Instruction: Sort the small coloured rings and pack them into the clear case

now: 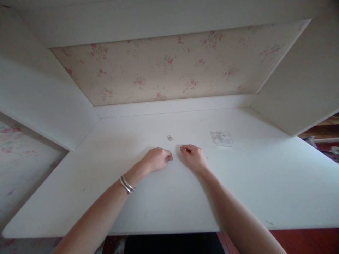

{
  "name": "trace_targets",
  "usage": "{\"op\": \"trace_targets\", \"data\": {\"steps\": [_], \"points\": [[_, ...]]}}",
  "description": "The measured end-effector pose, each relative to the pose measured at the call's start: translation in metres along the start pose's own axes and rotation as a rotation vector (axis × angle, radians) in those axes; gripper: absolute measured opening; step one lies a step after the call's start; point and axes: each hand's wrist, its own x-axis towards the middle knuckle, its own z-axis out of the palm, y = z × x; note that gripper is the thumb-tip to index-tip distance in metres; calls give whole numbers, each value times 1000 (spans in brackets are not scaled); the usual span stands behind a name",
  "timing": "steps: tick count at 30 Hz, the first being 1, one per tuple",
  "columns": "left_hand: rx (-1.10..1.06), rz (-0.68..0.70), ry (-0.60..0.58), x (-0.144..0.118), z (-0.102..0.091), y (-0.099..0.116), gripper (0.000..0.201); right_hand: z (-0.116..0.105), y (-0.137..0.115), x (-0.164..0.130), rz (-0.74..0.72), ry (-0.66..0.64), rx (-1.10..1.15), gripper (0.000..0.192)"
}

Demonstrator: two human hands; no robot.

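Nearer us than the loose loops [170, 138], our left hand [158, 158] pinches a small ring-like piece [172, 159]. Rightward of those loops, our right hand [192, 156] curls; we cannot tell its grip. We should pinch lightly.

Small item [172, 159] at left hand [156, 159]: mostly covered by fingers, exact form too small to tell. Right hand [194, 157]: fingers curled inward, palm hidden, any contents unclear. Thin looped pieces [170, 138] beyond hands: overlapping, too small to count surely. Clear packet [221, 139]: contents blurred. Dark specks [84, 189] on counter [164, 208]: nature unreadable. Both forearms [97, 208]: cut off by bottom edge. Counter's right end: cut by right edge. Objects [335, 149] beyond right panel [293, 81]: cropped, indistinct.
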Motion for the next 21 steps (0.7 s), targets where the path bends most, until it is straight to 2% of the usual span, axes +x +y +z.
{"op": "trace_targets", "data": {"steps": [3,7,11,13,16,21], "points": [[-124,-47,126,-6,-8,-12,24,0,0,0,5,3,3,24],[-263,-242,327,-23,-14,-44,31,-1,1,1,11,-2,-8,24],[-395,-437,475,-39,-7,-74,34,0,0,-1,3,-5,-47,24],[-471,-475,506,-42,-2,-82,34,1,-1,-4,-14,-16,-80,24],[-544,-454,484,-42,3,-85,35,3,-2,-7,-29,-28,-132,24],[-548,-430,461,-41,4,-87,36,11,-12,7,-13,-43,-195,27]]}}
